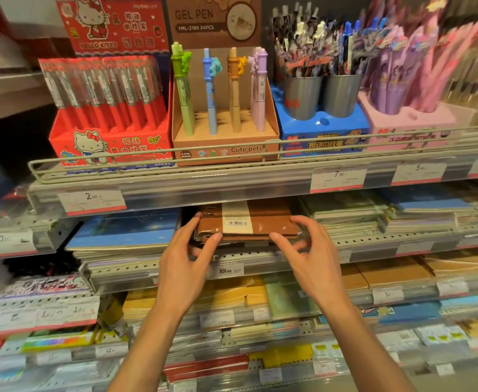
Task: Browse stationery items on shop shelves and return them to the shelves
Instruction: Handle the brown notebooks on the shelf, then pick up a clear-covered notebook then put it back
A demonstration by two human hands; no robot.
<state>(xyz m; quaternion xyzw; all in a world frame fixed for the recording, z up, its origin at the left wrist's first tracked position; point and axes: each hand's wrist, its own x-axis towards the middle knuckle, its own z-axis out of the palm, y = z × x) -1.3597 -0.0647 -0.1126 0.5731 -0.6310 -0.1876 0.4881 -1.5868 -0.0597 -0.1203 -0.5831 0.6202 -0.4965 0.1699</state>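
Observation:
A brown ring-bound notebook in clear wrap, with a cream barcode label, lies on a stack at the front of the second shelf. My left hand grips its left end, thumb on the near edge and fingers over the corner. My right hand holds the right end, thumb against the near edge and fingers curled around the corner. More brown notebooks lie behind and beneath it.
The top shelf carries a red Hello Kitty pen box, a brown "Cute pets" pen box, grey pen cups and pink pens behind a wire rail. Blue notebooks and stacked pads flank my hands. Lower shelves hold more pads.

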